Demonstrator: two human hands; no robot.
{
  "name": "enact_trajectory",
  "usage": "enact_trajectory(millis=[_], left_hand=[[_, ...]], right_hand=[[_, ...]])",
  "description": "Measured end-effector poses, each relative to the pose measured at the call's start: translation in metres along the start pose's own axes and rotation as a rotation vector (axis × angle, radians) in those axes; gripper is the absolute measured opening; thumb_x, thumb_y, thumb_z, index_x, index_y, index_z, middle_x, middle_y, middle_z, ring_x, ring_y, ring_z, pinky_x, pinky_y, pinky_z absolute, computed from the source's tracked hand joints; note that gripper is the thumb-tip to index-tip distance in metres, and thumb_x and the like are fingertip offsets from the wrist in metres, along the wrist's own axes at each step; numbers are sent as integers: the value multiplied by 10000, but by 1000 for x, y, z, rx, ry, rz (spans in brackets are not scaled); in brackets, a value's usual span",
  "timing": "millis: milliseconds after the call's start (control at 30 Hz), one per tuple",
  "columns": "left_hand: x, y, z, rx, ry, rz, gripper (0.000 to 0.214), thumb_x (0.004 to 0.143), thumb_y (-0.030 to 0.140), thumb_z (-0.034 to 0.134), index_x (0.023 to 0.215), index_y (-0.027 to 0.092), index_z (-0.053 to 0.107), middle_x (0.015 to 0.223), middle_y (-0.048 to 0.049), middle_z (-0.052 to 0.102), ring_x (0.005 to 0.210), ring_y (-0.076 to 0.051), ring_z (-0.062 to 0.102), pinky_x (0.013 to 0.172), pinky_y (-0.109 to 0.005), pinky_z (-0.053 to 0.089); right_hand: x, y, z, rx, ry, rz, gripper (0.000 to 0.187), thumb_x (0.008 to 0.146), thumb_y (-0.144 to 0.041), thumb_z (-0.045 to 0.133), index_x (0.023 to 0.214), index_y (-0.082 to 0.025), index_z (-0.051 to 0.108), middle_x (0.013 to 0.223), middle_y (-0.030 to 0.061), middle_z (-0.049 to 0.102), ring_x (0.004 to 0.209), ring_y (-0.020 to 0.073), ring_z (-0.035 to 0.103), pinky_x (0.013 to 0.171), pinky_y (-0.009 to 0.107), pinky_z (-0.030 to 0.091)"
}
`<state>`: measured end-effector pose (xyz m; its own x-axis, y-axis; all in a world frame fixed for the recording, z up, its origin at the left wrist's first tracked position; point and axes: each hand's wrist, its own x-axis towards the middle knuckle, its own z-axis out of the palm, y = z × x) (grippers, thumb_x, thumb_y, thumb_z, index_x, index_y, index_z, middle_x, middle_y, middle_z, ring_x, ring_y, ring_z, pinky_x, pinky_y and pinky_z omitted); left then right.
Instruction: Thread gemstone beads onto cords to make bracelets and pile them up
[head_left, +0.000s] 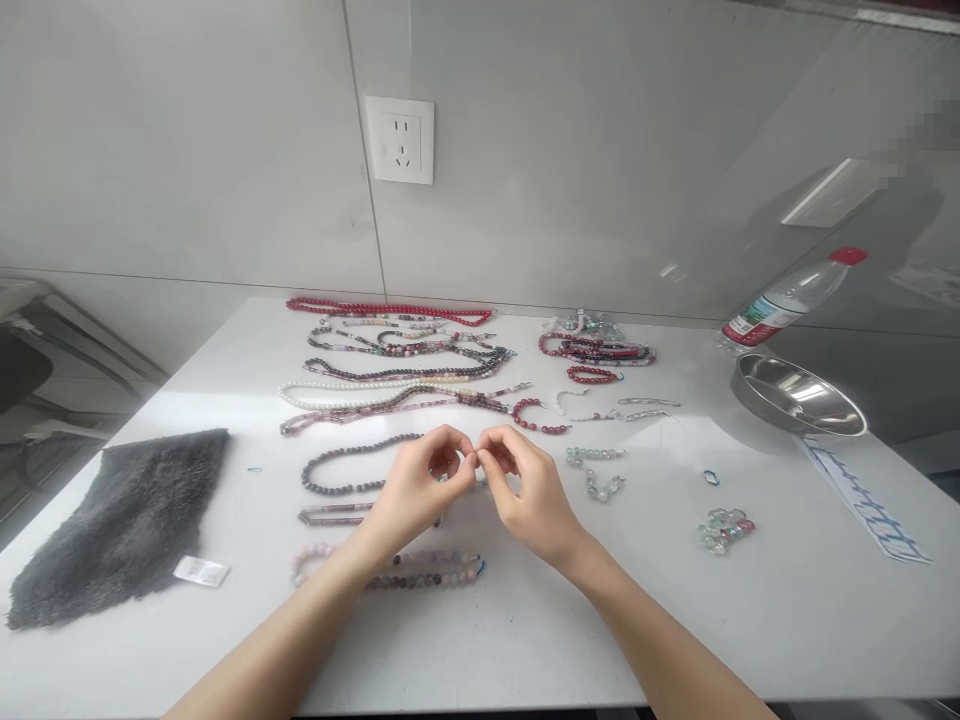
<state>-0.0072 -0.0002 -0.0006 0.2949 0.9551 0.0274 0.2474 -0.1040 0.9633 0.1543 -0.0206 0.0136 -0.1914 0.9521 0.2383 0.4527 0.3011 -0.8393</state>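
Observation:
My left hand (433,478) and my right hand (525,480) meet above the middle of the white table (525,640). Thumb and forefinger of each are pinched, the tips nearly touching; whatever lies between them is too small to make out. Behind and left of my left hand lies a dark bead strand (330,488). Under my left wrist runs a strand of pale and purple beads (450,577), partly hidden by it. To the right of my right hand are short strands of clear greenish beads (602,485) and a curved red strand (540,427).
Several necklaces, including a red strand (390,308) and a white pearl strand (337,393), line the back. A grey furry cloth (127,520) lies left. At right are a steel bowl (799,395), a tilted bottle (784,300) and a clear bead cluster (724,530).

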Motion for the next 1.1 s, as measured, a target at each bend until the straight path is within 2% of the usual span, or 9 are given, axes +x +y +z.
enact_trajectory(millis=[133, 300, 500, 733, 800, 900, 1000, 1100], left_hand=[[0, 0, 1, -56, -11, -14, 100, 843, 277, 579, 821, 179, 584, 729, 3, 570, 633, -107, 443, 585, -233, 364], [-2, 3, 1, -83, -60, 16, 83, 833, 248, 578, 802, 172, 589, 745, -11, 609, 650, -110, 469, 603, -232, 379], [-2, 4, 1, -115, -106, -17, 107, 829, 258, 576, 777, 165, 588, 722, -13, 600, 629, -106, 461, 589, -228, 372], [-2, 12, -2, -214, -85, -61, 110, 813, 254, 603, 776, 151, 602, 749, -26, 607, 689, -120, 517, 627, -229, 391], [-3, 13, -2, -220, -61, -64, 72, 788, 213, 613, 761, 149, 596, 723, -11, 576, 672, -110, 503, 626, -223, 390], [-4, 15, -1, -249, -59, -87, 36, 760, 167, 612, 758, 152, 580, 626, 34, 471, 585, -79, 398, 576, -208, 349], [-5, 15, 1, -290, -60, -125, 61, 740, 175, 625, 755, 158, 569, 560, 72, 322, 532, -66, 289, 521, -198, 278], [-5, 14, 3, -279, -18, -132, 84, 726, 208, 645, 741, 161, 577, 557, 80, 246, 520, -65, 232, 498, -201, 229]], right_hand=[[1, -2, 0, 98, 18, 32, 80, 932, -223, 494, 856, -201, 508, 800, 14, 551, 697, 137, 504, 637, 275, 427], [3, -1, 0, 290, -22, 116, 117, 938, -283, 502, 863, -193, 505, 791, 19, 556, 738, 154, 569, 675, 283, 471], [2, -4, 0, 275, 35, 104, 114, 921, -270, 534, 842, -189, 518, 760, 10, 555, 679, 138, 541, 623, 267, 447], [-1, -9, 0, 306, 79, 60, 134, 928, -295, 529, 841, -193, 517, 745, -2, 513, 644, 128, 502, 585, 263, 415], [-1, -9, 0, 320, 82, 61, 141, 922, -305, 538, 841, -191, 521, 758, 3, 507, 657, 129, 482, 591, 265, 401], [-2, -8, 1, 358, 72, 91, 150, 914, -315, 551, 843, -186, 527, 756, 2, 498, 664, 129, 459, 589, 265, 378], [-2, -6, 3, 395, 83, 122, 170, 906, -340, 565, 840, -186, 533, 733, -7, 484, 631, 120, 432, 553, 256, 354], [-1, -5, 4, 417, 116, 131, 189, 893, -362, 579, 833, -187, 538, 726, -7, 489, 608, 116, 422, 526, 250, 345]])
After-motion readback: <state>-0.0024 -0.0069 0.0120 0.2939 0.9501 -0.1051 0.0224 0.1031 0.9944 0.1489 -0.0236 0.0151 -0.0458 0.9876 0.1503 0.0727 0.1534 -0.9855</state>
